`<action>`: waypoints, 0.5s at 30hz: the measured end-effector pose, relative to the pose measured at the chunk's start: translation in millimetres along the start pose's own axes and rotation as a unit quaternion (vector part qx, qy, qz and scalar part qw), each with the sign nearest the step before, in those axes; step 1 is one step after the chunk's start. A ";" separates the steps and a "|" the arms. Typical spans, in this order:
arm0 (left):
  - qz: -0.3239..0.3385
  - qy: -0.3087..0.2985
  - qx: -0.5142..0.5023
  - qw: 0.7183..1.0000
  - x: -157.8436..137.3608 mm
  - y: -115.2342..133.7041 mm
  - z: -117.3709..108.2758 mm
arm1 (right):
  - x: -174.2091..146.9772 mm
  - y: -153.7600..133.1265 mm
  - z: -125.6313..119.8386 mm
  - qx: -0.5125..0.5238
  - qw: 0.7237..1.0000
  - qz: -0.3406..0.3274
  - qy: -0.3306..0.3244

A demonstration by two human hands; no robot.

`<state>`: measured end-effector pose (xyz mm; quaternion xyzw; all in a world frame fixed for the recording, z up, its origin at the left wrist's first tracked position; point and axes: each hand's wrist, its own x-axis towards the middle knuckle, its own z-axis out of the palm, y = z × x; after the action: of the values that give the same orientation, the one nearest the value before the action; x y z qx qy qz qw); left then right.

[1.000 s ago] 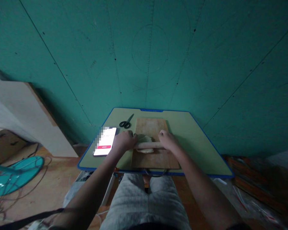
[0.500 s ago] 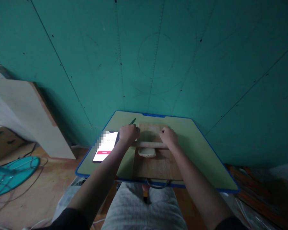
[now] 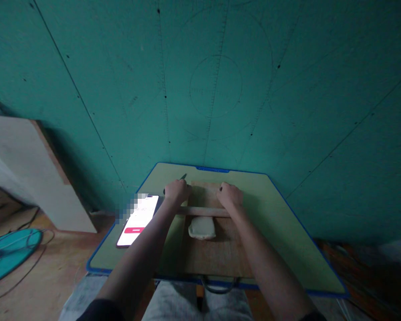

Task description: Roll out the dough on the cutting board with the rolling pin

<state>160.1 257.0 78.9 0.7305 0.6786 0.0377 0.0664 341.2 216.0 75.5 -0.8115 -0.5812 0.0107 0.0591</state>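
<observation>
A pale wooden rolling pin (image 3: pixel 203 211) lies crosswise over a wooden board (image 3: pixel 217 258), its ends passing under the heels of both hands. My left hand (image 3: pixel 177 191) is closed at the pin's left end. Closed at the right end is my right hand (image 3: pixel 230 196), fingers curled. How the fingers meet the pin is partly hidden. On my side of the pin, a flattened white piece of dough (image 3: pixel 202 228) rests on the board. A dark-green pointed blade (image 3: pixel 183 176), perhaps a knife, shows just beyond my left hand.
A lit phone (image 3: pixel 138 220) lies left of my left forearm on the blue-edged folding table (image 3: pixel 274 232). The green wall (image 3: pixel 217 89) rises behind the table. A white panel (image 3: pixel 36 169) leans at left, near a teal round base (image 3: pixel 13 254) with cables on the floor.
The dough shows more fully, looking broader, and the pin sits a little farther from it. Both hands stay at the pin's ends. The whole view has tilted slightly.
</observation>
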 end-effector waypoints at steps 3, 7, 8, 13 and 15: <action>-0.011 0.004 -0.004 1.000 7.6 -0.1 2.6 | 5.4 -1.9 1.0 -0.007 1.000 -0.010 0.004; -0.017 0.008 -0.007 1.000 16.1 -0.2 5.6 | 12.3 -4.3 2.9 -0.008 1.000 -0.012 0.006; -0.018 0.007 -0.007 1.000 17.5 -0.3 6.3 | 13.7 -4.9 3.1 -0.007 1.000 -0.012 0.003; -0.027 0.006 -0.006 1.000 21.8 -1.0 9.2 | 17.6 -7.2 3.0 -0.007 1.000 -0.013 -0.006; -0.028 0.010 -0.007 1.000 22.3 -1.3 9.8 | 17.4 -7.4 3.2 -0.008 1.000 -0.014 -0.004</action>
<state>162.0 278.8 68.2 0.7105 0.6990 0.0482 0.0655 339.5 235.1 74.0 -0.8040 -0.5924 0.0085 0.0507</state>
